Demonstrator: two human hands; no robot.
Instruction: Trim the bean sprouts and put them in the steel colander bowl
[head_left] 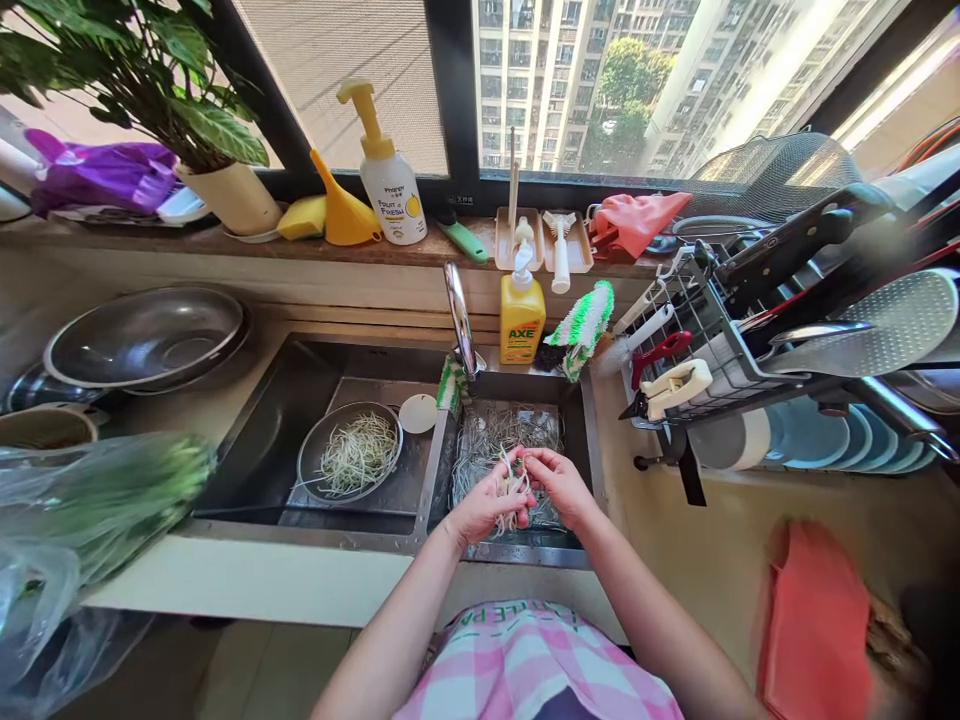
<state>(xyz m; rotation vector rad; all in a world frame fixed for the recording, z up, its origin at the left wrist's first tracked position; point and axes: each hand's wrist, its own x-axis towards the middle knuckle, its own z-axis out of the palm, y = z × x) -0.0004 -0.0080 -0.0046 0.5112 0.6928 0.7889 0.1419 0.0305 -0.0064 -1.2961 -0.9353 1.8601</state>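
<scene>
Over the smaller right sink basin [587,420], my left hand [482,505] is closed loosely around a small bunch of bean sprouts [513,484]. My right hand [559,486] is beside it, its thumb and forefinger pinched together at the sprouts' upper end. Whether one sprout or several are in that pinch is too small to tell. More loose bean sprouts [480,445] lie in the basin below, partly hidden by my hands. In the larger left basin [277,420], a round metal bowl [306,465] holds a heap of pale sprouts [360,455]. A small white dish [418,414] sits next to it.
The faucet [459,320] rises between the basins, with a yellow soap bottle [523,325] behind. A rack [705,330] of knives and utensils stands right. Bagged greens [135,500] and a wide pan [146,335] are left. A red cloth-like item [816,620] is lower right.
</scene>
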